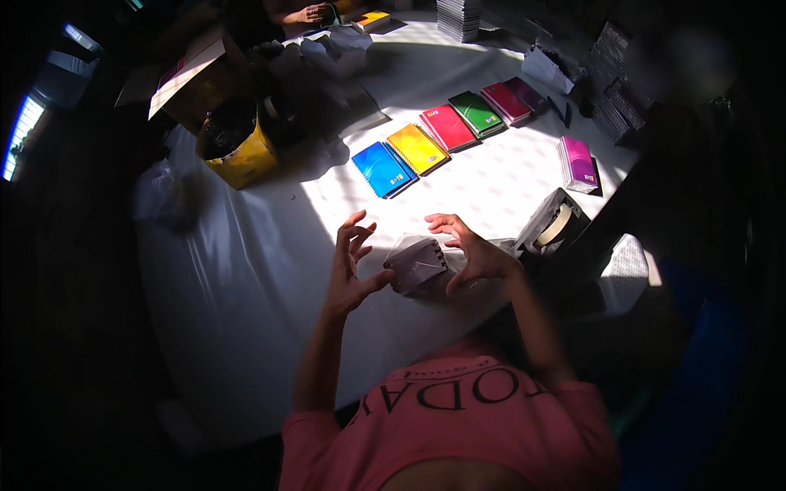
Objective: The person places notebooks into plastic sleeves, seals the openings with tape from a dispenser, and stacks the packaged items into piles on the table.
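Note:
A small spiral notebook (416,267) lies on the table close in front of me, its pale side up, with clear plastic wrap around it. To the left of it my left hand (355,262) is raised with fingers spread and curved, holding nothing. On the other side my right hand (476,252) hovers with fingers apart, also without anything in it. Both hands frame the notebook; whether the left thumb touches the wrap, I cannot tell. Beyond them, a row of spiral notebooks begins with a blue one (384,169) and a yellow one (418,149).
A tape dispenser (553,227) stands right of my right hand. Farther back are red (449,128) and green (476,114) notebooks and a purple stack (579,164). At left sits a yellow box (246,159) with a black bag inside. Another person's hand (309,14) shows at the far edge.

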Demonstrator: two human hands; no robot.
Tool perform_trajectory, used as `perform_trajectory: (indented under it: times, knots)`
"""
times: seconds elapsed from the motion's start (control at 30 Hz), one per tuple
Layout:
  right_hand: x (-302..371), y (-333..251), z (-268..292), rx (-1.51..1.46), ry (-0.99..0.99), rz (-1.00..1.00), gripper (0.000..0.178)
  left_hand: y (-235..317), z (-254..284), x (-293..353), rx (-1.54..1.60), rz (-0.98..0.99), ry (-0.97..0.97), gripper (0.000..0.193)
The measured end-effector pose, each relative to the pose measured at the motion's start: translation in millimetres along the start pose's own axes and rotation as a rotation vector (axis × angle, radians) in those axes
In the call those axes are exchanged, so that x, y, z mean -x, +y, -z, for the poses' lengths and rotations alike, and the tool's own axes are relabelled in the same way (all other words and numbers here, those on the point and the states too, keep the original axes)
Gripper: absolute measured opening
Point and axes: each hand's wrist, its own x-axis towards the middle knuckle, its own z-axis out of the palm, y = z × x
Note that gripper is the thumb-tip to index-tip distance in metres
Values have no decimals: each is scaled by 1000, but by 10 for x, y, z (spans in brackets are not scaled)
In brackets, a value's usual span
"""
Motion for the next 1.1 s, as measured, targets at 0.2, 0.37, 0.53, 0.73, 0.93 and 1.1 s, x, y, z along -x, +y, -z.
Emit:
perform_trajectory:
  times: [0.2, 0.37, 0.53, 0.73, 0.93, 1.1]
  knots:
    - [102, 353, -240, 170, 79, 139, 39, -331, -417, 393, -588, -249, 126, 67]
    - [64, 299, -341, 9, 200, 176, 33, -428, -563, 343, -475, -326, 263, 42]
    - [79, 346, -318, 99, 155, 139, 34, -426, -445, 254, -286, -182, 151, 28]
    - [-66, 279, -306, -87, 184, -45, 42, -236, -517, 208, -256, -25, 191, 23]
    - [-256, 313, -307, -424, 239, -170, 52, -294, -388, 14, 233, 254, 180, 56]
    - [-340, 325, -208, -460, 110, -315, 46, -239, -154, -214, 316, 447, -124, 64]
